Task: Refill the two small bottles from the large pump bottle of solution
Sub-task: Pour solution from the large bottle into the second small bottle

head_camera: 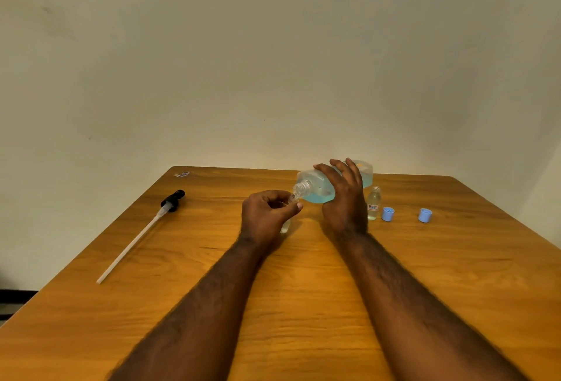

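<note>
My right hand [344, 198] grips the large clear bottle [317, 186] of blue solution, tipped on its side with its open threaded neck pointing left and down. My left hand [267, 213] is closed around a small clear bottle [286, 225], mostly hidden by the fingers, its mouth right under the large bottle's neck. The second small bottle [374, 203], with a red-and-white label, stands uncapped just right of my right hand. The black pump head with its long white tube [142, 230] lies on the table to the left.
Two blue caps [388, 214] [425, 215] lie on the wooden table [303, 283] right of the standing bottle. A small sticker [182, 174] sits near the far left corner. A plain wall rises behind the table's far edge.
</note>
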